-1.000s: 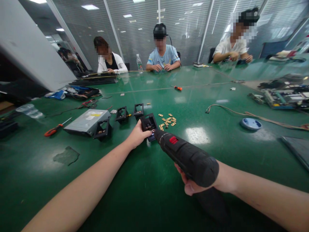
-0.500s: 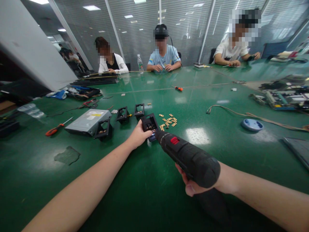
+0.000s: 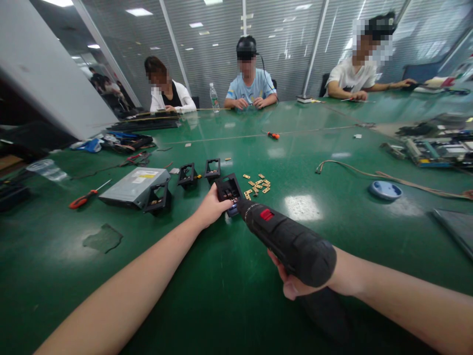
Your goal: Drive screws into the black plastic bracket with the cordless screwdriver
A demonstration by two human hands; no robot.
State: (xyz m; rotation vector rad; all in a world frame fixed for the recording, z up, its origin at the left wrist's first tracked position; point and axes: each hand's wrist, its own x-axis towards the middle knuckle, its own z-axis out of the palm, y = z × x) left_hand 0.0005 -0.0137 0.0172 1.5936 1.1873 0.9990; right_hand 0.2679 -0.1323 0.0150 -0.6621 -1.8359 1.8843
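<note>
My left hand [image 3: 212,207] is closed on the side of a black plastic housing [image 3: 226,184], tilted on the green table, with small brass-coloured parts inside. My right hand [image 3: 291,283] grips a black cordless drill [image 3: 288,236] with a red switch on top. The drill's nose points into the lower part of the housing; its tip and exact contact are hidden. Just beyond lie several small brass plates [image 3: 258,186]. Similar black housings stand to the left: one [image 3: 213,169] behind my left hand, another [image 3: 187,176] beside it, and a third [image 3: 158,198] against a silver disc drive [image 3: 135,186].
An orange screwdriver [image 3: 84,198] lies at left, near a clear plastic cup [image 3: 48,169]. Another screwdriver [image 3: 273,135] lies farther back. To the right are a blue lid [image 3: 385,190], a cable [image 3: 354,170] and circuit boards [image 3: 432,150]. Several people sit across the table.
My hands, the drill and the housing stay almost in place. Across the table, the person at right has stretched an arm out toward the right.
</note>
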